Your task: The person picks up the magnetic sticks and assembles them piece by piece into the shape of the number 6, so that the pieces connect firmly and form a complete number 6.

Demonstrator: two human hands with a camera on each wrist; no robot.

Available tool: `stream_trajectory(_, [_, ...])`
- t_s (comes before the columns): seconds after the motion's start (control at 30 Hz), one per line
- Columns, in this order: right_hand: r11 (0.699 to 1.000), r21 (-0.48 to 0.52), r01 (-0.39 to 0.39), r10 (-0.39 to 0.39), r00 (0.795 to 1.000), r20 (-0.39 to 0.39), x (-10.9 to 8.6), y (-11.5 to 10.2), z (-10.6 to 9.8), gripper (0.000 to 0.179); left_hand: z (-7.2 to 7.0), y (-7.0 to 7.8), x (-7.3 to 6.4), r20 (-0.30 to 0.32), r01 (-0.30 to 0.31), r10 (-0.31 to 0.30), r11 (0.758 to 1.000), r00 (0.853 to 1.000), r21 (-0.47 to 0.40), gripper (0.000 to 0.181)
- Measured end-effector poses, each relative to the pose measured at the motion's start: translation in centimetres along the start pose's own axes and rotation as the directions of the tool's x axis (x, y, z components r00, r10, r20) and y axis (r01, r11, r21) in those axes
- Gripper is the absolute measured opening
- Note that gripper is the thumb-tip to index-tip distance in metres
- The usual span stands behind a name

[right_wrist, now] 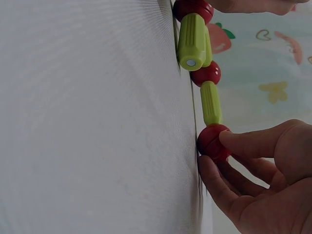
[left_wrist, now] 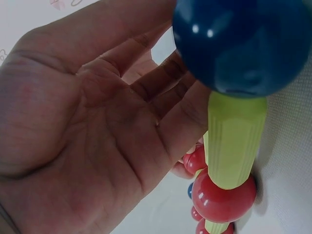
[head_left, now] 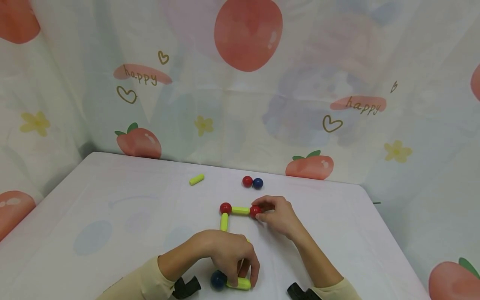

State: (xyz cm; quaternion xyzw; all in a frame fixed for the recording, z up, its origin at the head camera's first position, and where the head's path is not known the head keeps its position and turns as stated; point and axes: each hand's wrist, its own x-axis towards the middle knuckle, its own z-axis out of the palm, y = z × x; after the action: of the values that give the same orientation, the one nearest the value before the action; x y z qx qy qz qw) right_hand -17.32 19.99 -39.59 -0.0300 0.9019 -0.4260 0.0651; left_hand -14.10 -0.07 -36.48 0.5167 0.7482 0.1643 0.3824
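My left hand [head_left: 228,250] is near the table's front, thumb and fingers gripping a yellow-green magnetic rod [head_left: 243,284]. A blue ball [head_left: 218,280] sits at that rod's left end. In the left wrist view another yellow-green rod [left_wrist: 235,141] runs from the blue ball to a red ball [left_wrist: 224,199]. My right hand [head_left: 279,216] pinches a red ball [right_wrist: 213,143] between thumb and fingers. A yellow-green rod [head_left: 240,211] joins it to a red corner ball [head_left: 225,208]. From that corner, another rod [head_left: 223,221] runs toward me; the left hand hides what lies beyond.
Toward the back of the white table [head_left: 142,233] lies a loose yellow-green rod [head_left: 196,179]. A red ball [head_left: 247,181] and a blue ball [head_left: 258,183] stand side by side at the back. A printed curtain [head_left: 240,108] hangs behind the table.
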Motion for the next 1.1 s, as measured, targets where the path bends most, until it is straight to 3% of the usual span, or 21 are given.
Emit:
stream_trajectory(0.8, [1.000, 0.002, 0.003, -0.003, 1.000, -0.006, 0.09, 0.03, 0.07, 0.026, 0.08, -0.11, 0.22, 0.025, 0.021, -0.021, 1.000, 0.999, -0.011, 0.026])
stream_trajectory(1.0, [1.000, 0.003, 0.003, -0.003, 1.000, 0.000, 0.04, 0.06, 0.02, 0.026, -0.13, -0.41, -0.01, -0.029, 0.009, -0.010, 1.000, 1.000, -0.030, 0.028])
stream_trajectory(1.1, [1.000, 0.008, 0.009, -0.009, 1.000, 0.002, 0.03, 0.08, -0.03, 0.026, -0.53, -0.70, -0.36, -0.098, 0.000, -0.004, 0.999, 0.995, -0.045, 0.026])
